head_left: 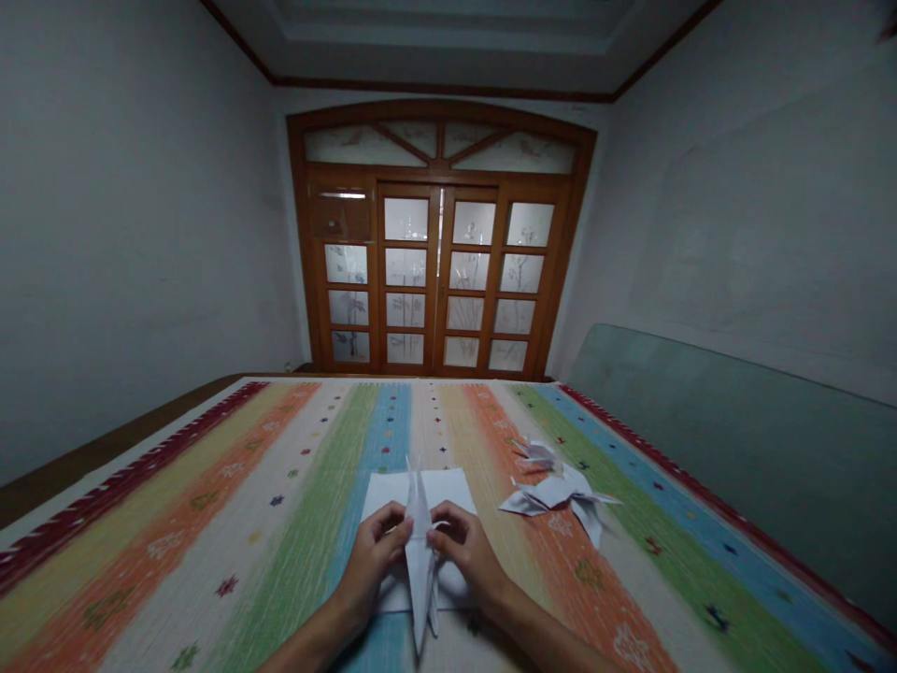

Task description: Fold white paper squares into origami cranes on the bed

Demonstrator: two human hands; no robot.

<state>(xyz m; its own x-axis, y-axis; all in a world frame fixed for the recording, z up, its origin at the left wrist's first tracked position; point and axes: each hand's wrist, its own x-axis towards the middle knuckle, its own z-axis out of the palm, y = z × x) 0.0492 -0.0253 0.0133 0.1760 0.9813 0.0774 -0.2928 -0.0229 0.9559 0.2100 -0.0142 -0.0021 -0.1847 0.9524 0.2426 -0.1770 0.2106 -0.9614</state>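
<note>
A narrow folded white paper piece [419, 561] with long pointed ends stands between my two hands. My left hand [378, 551] pinches its left side with thumb and curled fingers. From the right, my right hand [466, 547] grips the same piece near its middle. Beneath both hands lies a flat stack of white paper [455, 488] on the striped cloth. To the right rest folded paper figures: a larger one with spread points [561, 491] and a smaller one [538, 453] just behind it.
A striped multicoloured cloth [280, 523] covers the table. A pale green backrest [701, 411] stands along the right side. Wooden doors with glass panes [440, 280] are beyond the far edge, with white walls on both sides.
</note>
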